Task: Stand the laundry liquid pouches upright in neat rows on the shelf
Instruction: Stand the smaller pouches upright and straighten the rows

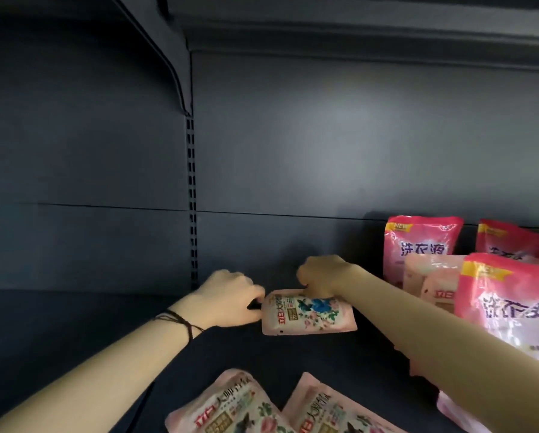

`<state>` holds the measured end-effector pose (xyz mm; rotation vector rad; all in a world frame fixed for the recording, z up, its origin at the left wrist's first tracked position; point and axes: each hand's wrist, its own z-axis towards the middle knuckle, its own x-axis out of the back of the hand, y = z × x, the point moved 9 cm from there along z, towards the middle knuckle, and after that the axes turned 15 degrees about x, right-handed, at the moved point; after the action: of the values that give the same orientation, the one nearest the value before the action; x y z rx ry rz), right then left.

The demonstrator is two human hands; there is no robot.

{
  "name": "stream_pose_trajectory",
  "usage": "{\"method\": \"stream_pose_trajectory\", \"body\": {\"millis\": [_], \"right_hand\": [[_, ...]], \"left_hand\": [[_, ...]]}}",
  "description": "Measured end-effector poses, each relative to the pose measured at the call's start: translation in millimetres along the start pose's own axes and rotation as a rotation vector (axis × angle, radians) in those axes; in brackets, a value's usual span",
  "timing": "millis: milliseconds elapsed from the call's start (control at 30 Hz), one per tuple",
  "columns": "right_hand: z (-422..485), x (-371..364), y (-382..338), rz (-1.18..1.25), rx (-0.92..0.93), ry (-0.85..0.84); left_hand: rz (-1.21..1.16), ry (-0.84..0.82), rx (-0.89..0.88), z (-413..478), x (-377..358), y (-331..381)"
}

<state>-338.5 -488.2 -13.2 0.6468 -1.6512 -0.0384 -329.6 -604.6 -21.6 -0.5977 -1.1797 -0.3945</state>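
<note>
A pale pink flowered pouch [308, 314] lies on its side on the dark shelf [74, 323], near the back panel. My left hand [230, 296] pinches its left end, and my right hand [322, 276] grips its top edge from above. Two more pale pink pouches lie flat at the shelf's front, one [227, 404] left of the other [330, 410]. At the right, darker pink pouches stand upright: two at the back [421, 245] [512, 242], one in front [509, 304]. A pale pouch [430, 279] stands between them, partly hidden.
A slotted upright post [192, 198] divides the grey back panel. Overhead runs the upper shelf with its bracket [168, 57]. A black band circles my left wrist. The shelf surface to the left of the held pouch is bare.
</note>
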Motion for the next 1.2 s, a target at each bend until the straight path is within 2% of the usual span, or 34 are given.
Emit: {"method": "stream_pose_trajectory", "body": {"millis": [167, 367, 467, 700, 800, 933, 967, 1100, 1200], "right_hand": [[21, -22, 7, 0.067, -0.053, -0.030], [20, -48, 11, 0.354, -0.105, -0.164], [12, -63, 9, 0.607, -0.146, -0.246], [7, -52, 4, 0.638, -0.167, -0.083], [3, -45, 10, 0.756, -0.210, 0.141], [-22, -21, 29, 0.937, -0.312, 0.672], [-29, -21, 32, 1.020, -0.338, 0.782], [-53, -37, 40, 1.406, -0.413, 1.109], [-60, -50, 45, 1.584, -0.445, 1.284]], "left_hand": [[-0.040, 0.011, -0.032, 9, -18, 4], [-0.194, -0.063, 0.000, 10, -35, 3], [-0.299, -0.119, 0.082, 10, -43, -4], [-0.607, -0.262, 0.223, 4, -59, -13], [-0.920, -0.270, 0.369, 2, -61, -22], [-1.619, -0.296, 0.688, 5, -65, -29], [-1.692, -0.272, 0.701, 9, -61, -26], [-2.007, 0.007, 0.732, 30, -33, -19], [-2.024, 0.017, 0.733, 47, -23, 4]]}}
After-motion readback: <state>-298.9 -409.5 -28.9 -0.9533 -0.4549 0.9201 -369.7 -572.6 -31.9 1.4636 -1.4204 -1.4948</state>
